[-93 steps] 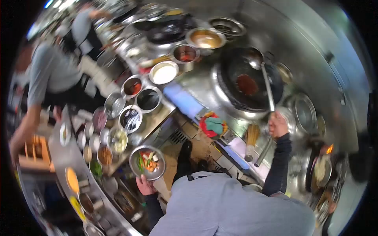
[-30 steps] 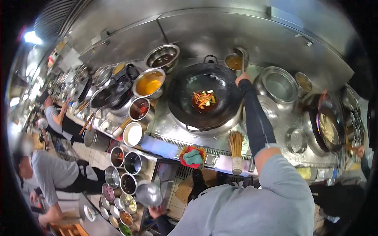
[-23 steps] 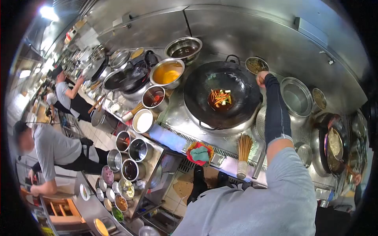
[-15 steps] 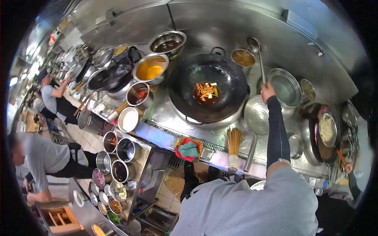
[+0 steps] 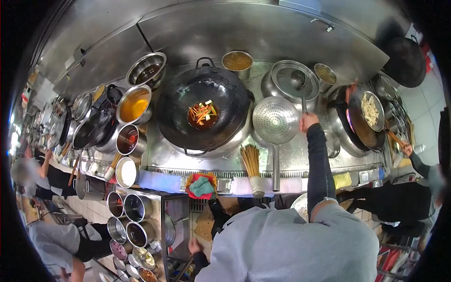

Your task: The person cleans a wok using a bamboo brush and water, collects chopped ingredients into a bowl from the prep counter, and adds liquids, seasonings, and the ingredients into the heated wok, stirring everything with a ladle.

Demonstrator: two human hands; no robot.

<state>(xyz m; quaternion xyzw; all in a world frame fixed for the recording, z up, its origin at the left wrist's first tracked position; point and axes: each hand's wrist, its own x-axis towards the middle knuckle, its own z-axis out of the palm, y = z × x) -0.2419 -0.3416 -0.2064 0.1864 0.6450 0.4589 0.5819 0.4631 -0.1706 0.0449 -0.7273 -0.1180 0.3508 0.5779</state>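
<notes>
My right hand (image 5: 308, 121) is closed round the handle of a ladle (image 5: 298, 80), whose bowl is over the large steel pot (image 5: 284, 70) on the right. The perforated strainer (image 5: 276, 120) lies just left of that hand. Cut orange and pale vegetables (image 5: 203, 113) sit in dark red sauce at the bottom of the black wok (image 5: 171, 105). Low down beside my body, my left hand (image 5: 195, 246) has its fingers apart and holds nothing that I can see.
Sauce bowls (image 5: 135, 104) stand left of the wok, ingredient pots (image 5: 137, 207) at lower left. A bamboo brush (image 5: 252, 164) and a cloth (image 5: 201, 186) lie along the front edge. A co-worker's hand (image 5: 407, 149) holds a tool at another wok (image 5: 366, 129); other people are at left.
The vegetables have gone from the bowl into the wok. My left hand has let go of the bowl. My right hand has brought the ladle from behind the wok to the large pot.
</notes>
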